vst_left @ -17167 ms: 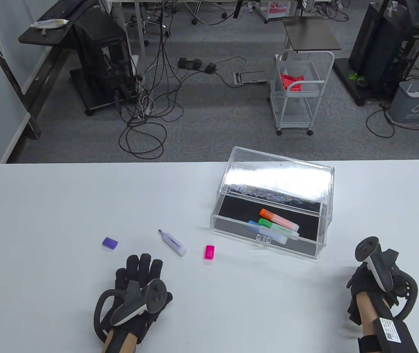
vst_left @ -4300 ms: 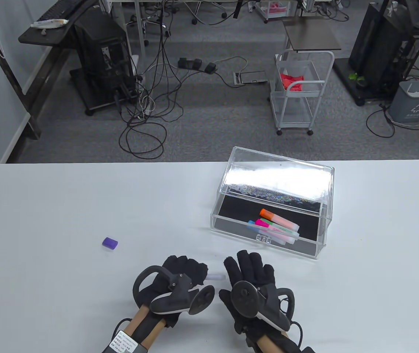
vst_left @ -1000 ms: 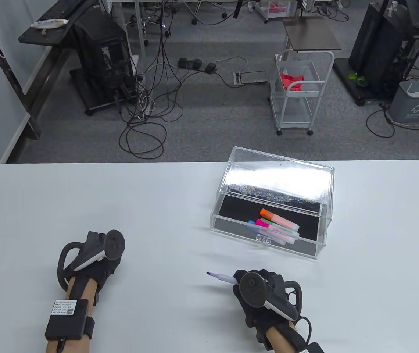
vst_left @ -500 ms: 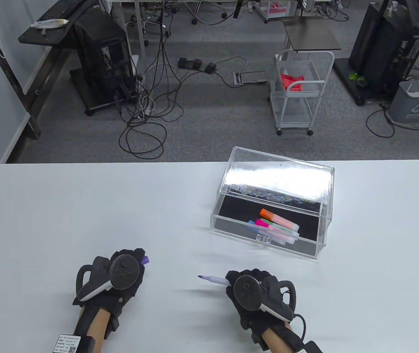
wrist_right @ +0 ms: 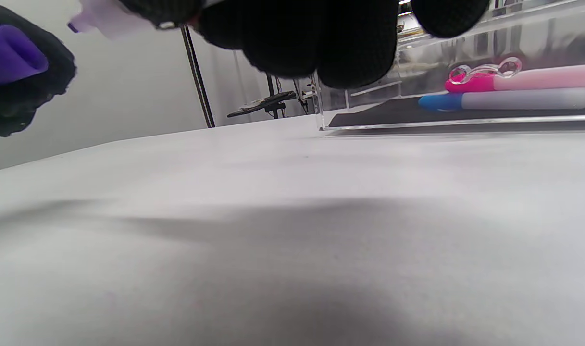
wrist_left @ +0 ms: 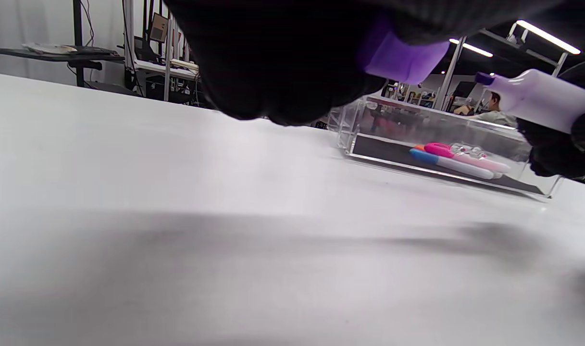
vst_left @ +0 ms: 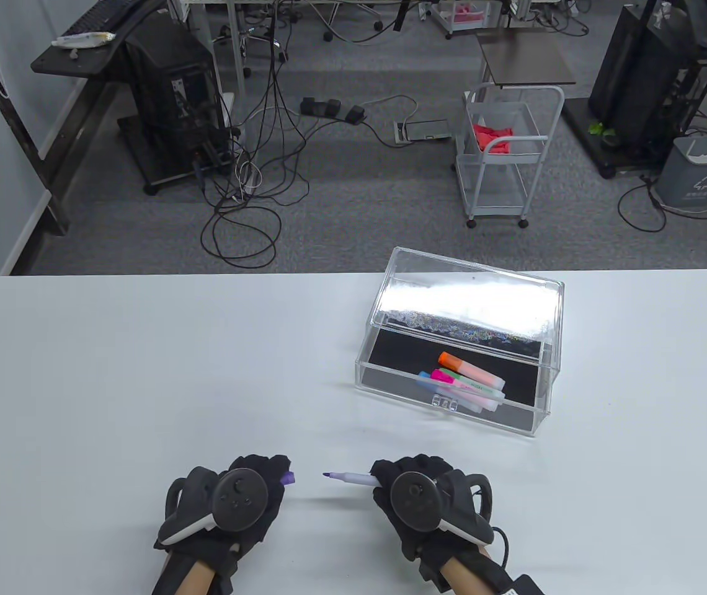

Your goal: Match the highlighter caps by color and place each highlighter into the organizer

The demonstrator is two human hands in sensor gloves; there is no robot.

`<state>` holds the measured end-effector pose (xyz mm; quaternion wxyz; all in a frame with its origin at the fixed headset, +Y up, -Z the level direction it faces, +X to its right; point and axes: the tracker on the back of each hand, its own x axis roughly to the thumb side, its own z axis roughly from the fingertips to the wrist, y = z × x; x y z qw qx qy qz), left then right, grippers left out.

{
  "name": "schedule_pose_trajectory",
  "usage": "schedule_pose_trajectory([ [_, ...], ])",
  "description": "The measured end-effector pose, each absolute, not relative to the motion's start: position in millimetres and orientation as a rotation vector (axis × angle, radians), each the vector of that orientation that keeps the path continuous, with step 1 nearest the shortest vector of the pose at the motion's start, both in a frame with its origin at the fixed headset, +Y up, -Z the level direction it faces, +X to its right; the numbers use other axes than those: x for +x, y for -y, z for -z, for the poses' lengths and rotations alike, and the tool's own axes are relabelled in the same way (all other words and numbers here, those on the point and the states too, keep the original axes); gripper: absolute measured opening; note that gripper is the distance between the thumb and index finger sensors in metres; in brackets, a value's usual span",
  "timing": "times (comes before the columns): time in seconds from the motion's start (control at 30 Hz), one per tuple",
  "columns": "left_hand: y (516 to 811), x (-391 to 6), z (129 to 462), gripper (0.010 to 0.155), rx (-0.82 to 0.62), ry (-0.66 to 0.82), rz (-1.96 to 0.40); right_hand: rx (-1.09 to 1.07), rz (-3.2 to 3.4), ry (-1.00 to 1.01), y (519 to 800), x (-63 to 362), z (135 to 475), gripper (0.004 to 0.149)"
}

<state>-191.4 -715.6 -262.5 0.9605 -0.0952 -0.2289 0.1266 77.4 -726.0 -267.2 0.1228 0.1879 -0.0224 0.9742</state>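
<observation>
Left hand (vst_left: 248, 493) pinching purple cap (vst_left: 288, 478), right hand (vst_left: 412, 489) gripping uncapped purple highlighter (vst_left: 348, 478), tip pointing at the cap, small gap between

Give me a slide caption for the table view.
Left hand brings purple cap toward uncapped purple highlighter in right hand.

1. The left hand (vst_left: 239, 496) and right hand (vst_left: 418, 496) sit side by side above the near part of the surface (vst_left: 142, 347).
2. The cap (vst_left: 288, 478) in the left hand lies just left of the tip of the highlighter (vst_left: 349, 478) held by the right hand; the two are apart.
3. The organizer (vst_left: 459, 347) stands behind and to the right of both hands.
4. Four capped highlighters (vst_left: 468, 381) lie together inside the organizer, near its front wall.
</observation>
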Motion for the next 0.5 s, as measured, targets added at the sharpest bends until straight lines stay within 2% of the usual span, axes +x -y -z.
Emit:
schedule_pose_trajectory([
  [0.1, 722, -188, 261, 0.062, -0.228, 0.484, -0.313, 0.605, -2.85, 0.067, 726, 71, 264, 0.048],
  [0.5, 723, -175, 252, 0.061, -0.22, 0.535, -0.275, 0.685, -2.882, 0.1, 724, 60, 259, 0.048],
])
